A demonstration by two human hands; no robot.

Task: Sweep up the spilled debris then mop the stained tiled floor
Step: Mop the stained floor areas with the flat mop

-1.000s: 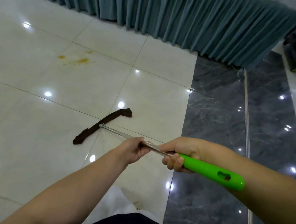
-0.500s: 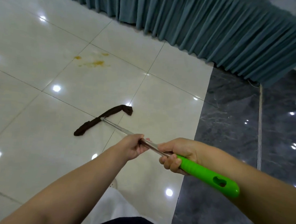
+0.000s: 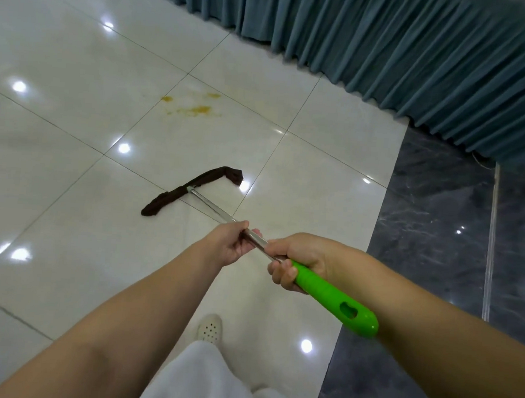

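Both hands grip the mop: left hand (image 3: pixel 231 243) curls round the steel pole, right hand (image 3: pixel 294 263) round the green handle. Its dark head (image 3: pixel 190 190) lies near, short of the far yellow stain (image 3: pixel 196 108); a shallow push could smear it across the glossy floor (image 3: pixel 71 154).

White trousers (image 3: pixel 199 377), perforated cream shoe (image 3: pixel 210 329)

floor: glossy cream tiled floor (image 3: pixel 73 129) bordered at right by dark grey marble strip (image 3: pixel 432 241) | stain: yellow-orange smears (image 3: pixel 196 109) seen on a far tile | resting on tiles: dark brown flat mop head (image 3: pixel 190 187), cream perforated shoe (image 3: pixel 210 328)
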